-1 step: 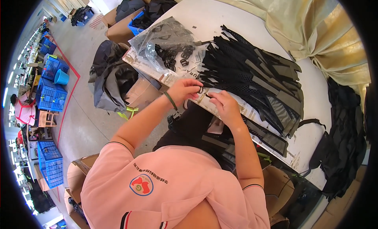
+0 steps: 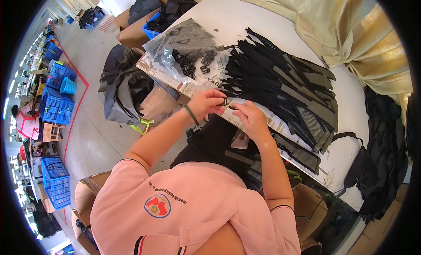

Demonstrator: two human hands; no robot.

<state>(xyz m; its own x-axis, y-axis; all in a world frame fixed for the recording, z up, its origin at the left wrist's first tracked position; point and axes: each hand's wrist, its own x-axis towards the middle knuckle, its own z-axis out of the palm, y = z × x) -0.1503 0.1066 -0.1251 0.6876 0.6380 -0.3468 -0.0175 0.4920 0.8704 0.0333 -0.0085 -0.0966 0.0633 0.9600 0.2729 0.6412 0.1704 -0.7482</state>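
Left hand [image 2: 204, 104] shifting slightly rightward, fingers pinching black buckle [image 2: 225, 100] above tabletop [image 2: 245, 12] edge; fingertips partly covering it. Right hand [image 2: 251, 117] holding near-still, fingers closing on dark strip [image 2: 231, 107], mostly hidden, too small to identify. Plastic bag [image 2: 180, 38] blurring contents.

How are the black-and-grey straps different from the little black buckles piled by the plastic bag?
The straps are long and flat; the buckles are small, with openings through them. The straps fan out over much of the table, while the buckles sit in a small jumbled heap. The straps show mesh and smooth grey parts; the buckles look plain black. Both are dark and in piles.
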